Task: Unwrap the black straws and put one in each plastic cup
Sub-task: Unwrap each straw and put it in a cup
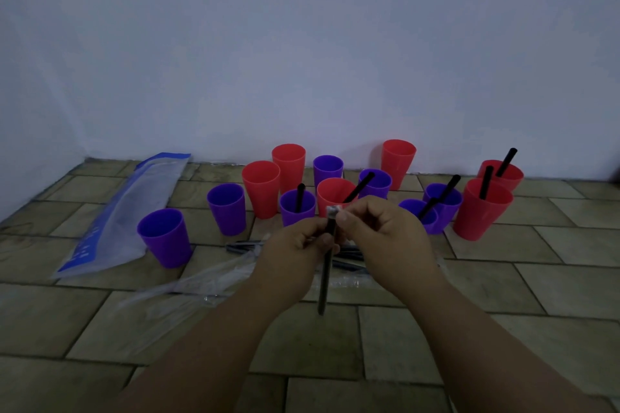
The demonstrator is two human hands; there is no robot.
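Dim, perhaps a home: tiled floor (402, 329), bare wall (302, 43).

Bare left hand (295, 253), bare right hand (385, 233), two bare forearms (221, 355)

**Plastic, film and stone**

The red cups (261, 189) and purple cups (164, 238) are smooth plastic with a half-matt look. The black straw (327, 265) is smooth plastic, and a thin clear wrapper (332, 211) is crumpled at its top. The loose film (188, 285) is clear, glossy and wrinkled. The bag (127, 211) is shiny blue-and-clear plastic. The floor (436, 339) looks like rough, matt stone, and the wall (302, 43) is matt.
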